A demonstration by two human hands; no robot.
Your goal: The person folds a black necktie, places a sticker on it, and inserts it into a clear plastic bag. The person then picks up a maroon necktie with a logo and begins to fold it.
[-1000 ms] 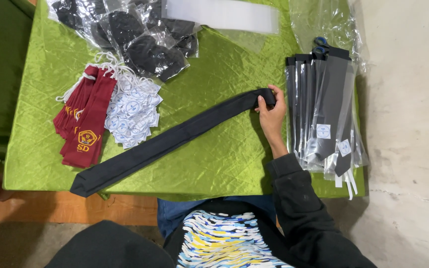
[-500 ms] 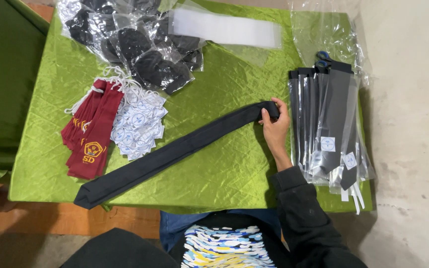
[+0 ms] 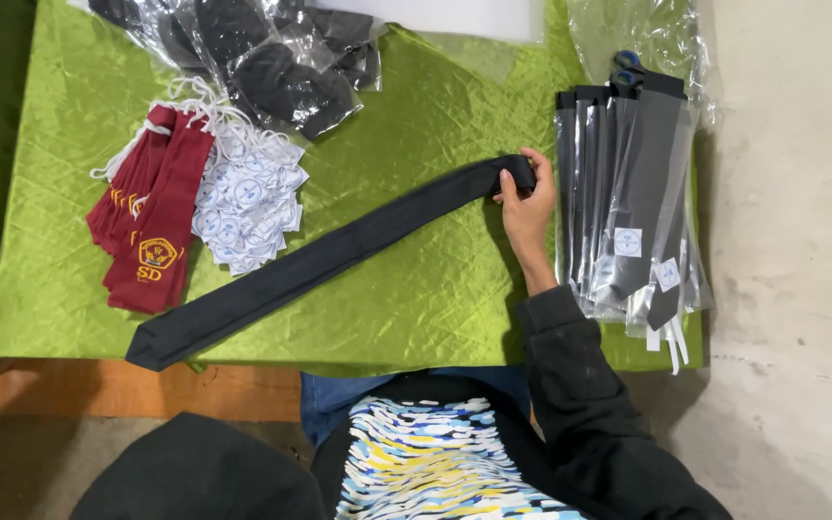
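Note:
A long black necktie lies diagonally across the green cloth-covered table, its pointed wide end at the near left edge. My right hand grips the narrow upper end of the tie, which is folded over at the fingers. Right beside that hand lies a stack of black ties in clear plastic sleeves with small white tags. My left hand is out of view.
Several dark red ties with yellow emblems lie at the left, next to a pile of round white tags on strings. Clear bags of black items sit at the far edge. Concrete floor lies to the right.
My right hand has stayed on the tie's narrow end, folding it over slightly. The camera view has shifted, so the table appears lower and further right.

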